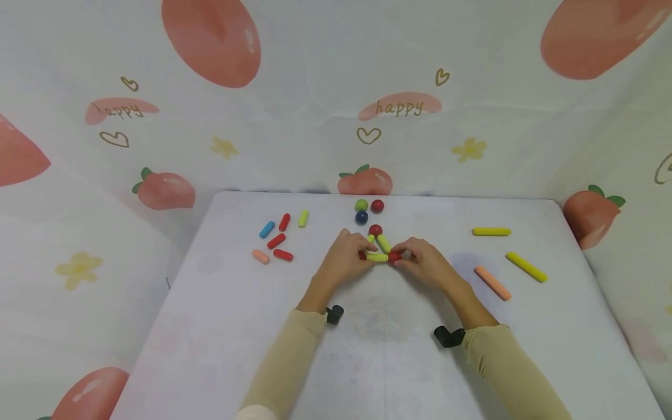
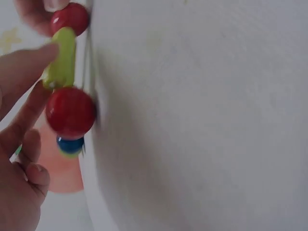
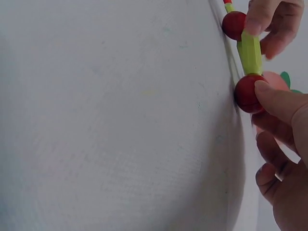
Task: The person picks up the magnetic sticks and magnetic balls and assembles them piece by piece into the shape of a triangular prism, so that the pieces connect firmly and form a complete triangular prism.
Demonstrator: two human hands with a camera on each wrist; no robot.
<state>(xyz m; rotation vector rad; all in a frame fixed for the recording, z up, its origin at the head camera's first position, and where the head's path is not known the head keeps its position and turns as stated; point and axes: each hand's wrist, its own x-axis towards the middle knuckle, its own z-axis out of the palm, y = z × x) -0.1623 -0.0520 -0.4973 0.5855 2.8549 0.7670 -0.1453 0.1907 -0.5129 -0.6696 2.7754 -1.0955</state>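
Three red balls and three short yellow-green rods form a small triangle at the middle of the table. Its far corner is a red ball, from which one rod slants down to the right-corner red ball. My left hand pinches the front yellow-green rod close to the left-corner red ball. Thumb and fingers of my right hand grip the right-corner ball at the rod's other end. The left side rod is partly hidden behind my left fingers.
Behind the triangle lie a green ball, a dark blue ball and another red ball. Several short rods, including a blue one, are scattered at left. Two long yellow rods and a long orange rod lie at right.
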